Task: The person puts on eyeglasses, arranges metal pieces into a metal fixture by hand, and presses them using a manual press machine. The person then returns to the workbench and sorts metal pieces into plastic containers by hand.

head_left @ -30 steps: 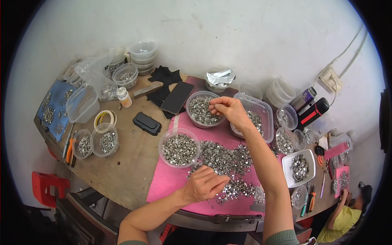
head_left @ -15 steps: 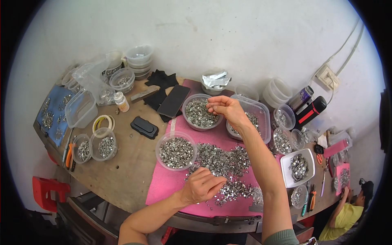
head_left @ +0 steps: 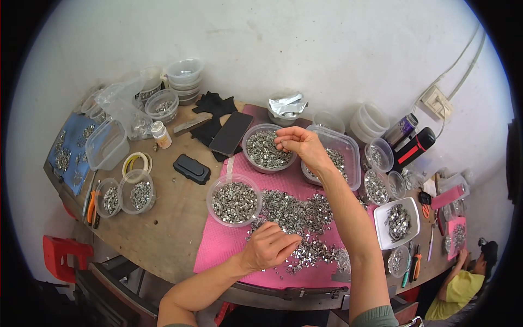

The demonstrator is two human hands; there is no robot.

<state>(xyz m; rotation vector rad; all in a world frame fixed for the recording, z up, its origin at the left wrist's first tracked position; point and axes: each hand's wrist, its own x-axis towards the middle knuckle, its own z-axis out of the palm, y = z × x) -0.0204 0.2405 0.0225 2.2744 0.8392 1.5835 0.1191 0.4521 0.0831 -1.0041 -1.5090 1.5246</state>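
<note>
My right hand (head_left: 302,146) hovers over the right rim of a round clear tub (head_left: 251,162) full of small silvery metal pieces (head_left: 265,150). Its thumb and fingertips are pinched together; whatever they hold, if anything, is too small to make out. Closer to me, my left hand (head_left: 271,248) is closed, thumb against curled fingers, at the near left side of a loose heap of shiny metal pieces (head_left: 297,215). Its grip hides any piece inside. Just beyond this hand stands another round tub (head_left: 210,211), filled with chunkier metal bits (head_left: 235,203). A pink mat (head_left: 218,248) lies beneath.
Right of the tubs are a rectangular clear container (head_left: 355,169), a white square dish (head_left: 378,229) and a black-and-red flask (head_left: 415,148). Leftward lie a phone (head_left: 231,133), a black case (head_left: 192,169), tape rolls (head_left: 146,163) and pliers (head_left: 91,204). A person in yellow (head_left: 457,291) works at far right.
</note>
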